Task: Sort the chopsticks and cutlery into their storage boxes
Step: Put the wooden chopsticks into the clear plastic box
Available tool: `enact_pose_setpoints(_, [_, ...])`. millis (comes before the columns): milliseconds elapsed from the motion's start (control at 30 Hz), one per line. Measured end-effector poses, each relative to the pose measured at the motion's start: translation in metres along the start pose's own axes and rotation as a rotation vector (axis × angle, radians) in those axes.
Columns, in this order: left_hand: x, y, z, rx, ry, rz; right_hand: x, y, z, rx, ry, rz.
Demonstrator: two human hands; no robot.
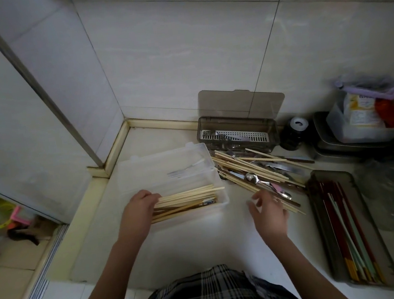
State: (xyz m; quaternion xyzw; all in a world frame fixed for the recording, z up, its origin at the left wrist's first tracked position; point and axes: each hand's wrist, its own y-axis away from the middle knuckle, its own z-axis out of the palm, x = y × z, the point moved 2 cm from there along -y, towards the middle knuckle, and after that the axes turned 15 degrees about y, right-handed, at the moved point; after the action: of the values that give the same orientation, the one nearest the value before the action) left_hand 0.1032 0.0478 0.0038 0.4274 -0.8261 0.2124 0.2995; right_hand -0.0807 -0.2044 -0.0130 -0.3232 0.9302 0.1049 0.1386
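Observation:
A clear plastic box (pixel 224 201) with its lid folded back holds several pale wooden chopsticks (pixel 186 197). My left hand (pixel 139 205) rests on their near ends, fingers curled over them. A loose pile of chopsticks and metal spoons (pixel 257 170) lies on the counter to the right of the box. My right hand (pixel 269 210) hovers at the pile's near edge, fingers spread and holding nothing. A smoky brown box (pixel 272 131) with an upright lid holds some cutlery on a white slotted insert. At the right, a brown tray (pixel 323 233) holds red and pale green chopsticks.
The white counter meets tiled walls at the back and left. A dark jar (pixel 293 133), a metal tray (pixel 324 152) with a plastic tub of packets and a clear bag (pixel 392 191) crowd the right side. The floor drops away at left.

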Motion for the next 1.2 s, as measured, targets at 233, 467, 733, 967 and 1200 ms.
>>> enact_pose_setpoints(233, [-0.015, -0.009, 0.002, -0.136, 0.012, -0.090, 0.012, 0.007, 0.019, -0.277, 0.190, -0.008])
enact_pose_setpoints(467, [-0.023, -0.010, 0.001, -0.221, -0.032, -0.188, 0.013, 0.004, 0.013, -0.137, 0.122, 0.035])
enact_pose_setpoints(733, [-0.019, -0.012, 0.004, -0.186, -0.071, -0.305, 0.027, -0.018, 0.007, -0.074, 0.254, 0.087])
enact_pose_setpoints(967, [-0.015, -0.011, 0.004, -0.175, -0.069, -0.357, 0.036, -0.022, 0.016, -0.142, 0.369, 0.058])
enact_pose_setpoints(1200, [-0.015, -0.008, 0.005, -0.155, -0.065, -0.333, 0.041, -0.014, 0.015, -0.002, 0.142, 0.042])
